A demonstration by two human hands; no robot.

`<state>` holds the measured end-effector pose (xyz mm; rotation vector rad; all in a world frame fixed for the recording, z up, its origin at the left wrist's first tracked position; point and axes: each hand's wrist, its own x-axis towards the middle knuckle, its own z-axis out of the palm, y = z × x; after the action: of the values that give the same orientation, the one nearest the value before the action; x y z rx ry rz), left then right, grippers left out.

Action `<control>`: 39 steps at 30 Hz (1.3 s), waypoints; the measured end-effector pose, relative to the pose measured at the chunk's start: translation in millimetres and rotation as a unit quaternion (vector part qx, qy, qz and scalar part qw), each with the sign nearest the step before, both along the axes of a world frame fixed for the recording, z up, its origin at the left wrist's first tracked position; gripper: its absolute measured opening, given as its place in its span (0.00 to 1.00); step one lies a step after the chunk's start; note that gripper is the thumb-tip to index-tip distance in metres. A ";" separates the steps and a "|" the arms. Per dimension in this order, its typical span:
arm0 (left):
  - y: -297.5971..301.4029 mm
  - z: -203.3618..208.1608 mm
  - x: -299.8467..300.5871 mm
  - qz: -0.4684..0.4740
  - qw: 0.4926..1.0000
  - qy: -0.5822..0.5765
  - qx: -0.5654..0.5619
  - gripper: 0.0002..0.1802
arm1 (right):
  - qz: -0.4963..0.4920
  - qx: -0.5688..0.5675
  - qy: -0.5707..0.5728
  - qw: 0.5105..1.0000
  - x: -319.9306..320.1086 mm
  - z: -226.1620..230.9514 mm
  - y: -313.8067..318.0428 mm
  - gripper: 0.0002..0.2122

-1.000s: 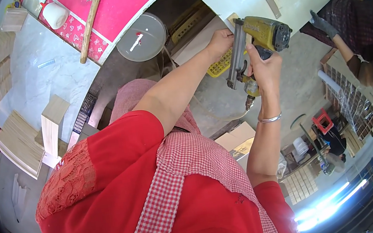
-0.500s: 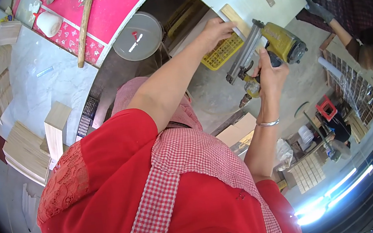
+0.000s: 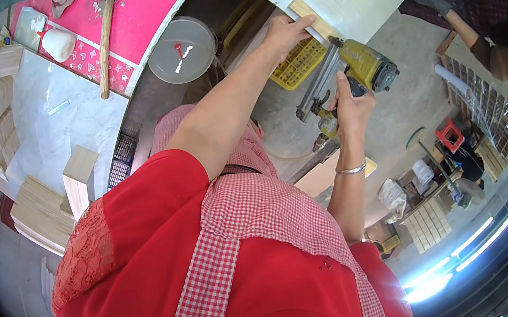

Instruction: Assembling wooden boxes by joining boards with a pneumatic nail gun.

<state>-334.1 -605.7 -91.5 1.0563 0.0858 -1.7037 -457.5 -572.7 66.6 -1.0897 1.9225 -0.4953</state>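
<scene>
Gripping a yellow nail gun (image 3: 370, 66) by its handle, the right hand (image 3: 355, 110) has the tool's body just above it. Up and to the left of that hand, the tool's nose is at the near end of a wooden strip (image 3: 312, 16); contact is unclear. The left hand (image 3: 283, 37) grasps this strip by its edge, thumb on top. Just below the left hand is a yellow basket (image 3: 300, 68); well to its left lies a hammer (image 3: 106, 49).

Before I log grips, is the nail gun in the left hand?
No, the right hand grips the nail gun; the left hand holds a board.
</scene>
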 end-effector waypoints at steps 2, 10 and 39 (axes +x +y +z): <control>-0.3 0.2 0.0 0.006 1.000 0.001 -0.003 0.20 | -0.002 0.001 0.002 1.000 0.2 -0.7 -1.1 0.10; 0.1 -2.2 0.2 -0.010 1.000 0.007 -0.010 0.22 | -0.009 0.011 0.010 1.000 1.4 -0.4 -3.8 0.10; 120.9 -78.6 78.6 -0.233 0.963 -0.111 0.074 0.08 | -0.194 0.026 0.117 0.974 -115.4 -11.8 123.7 0.14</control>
<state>-255.5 -484.9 -170.1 1.4570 -0.1981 -2.0043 -572.8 -449.0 54.7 -0.7645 2.3602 -0.5441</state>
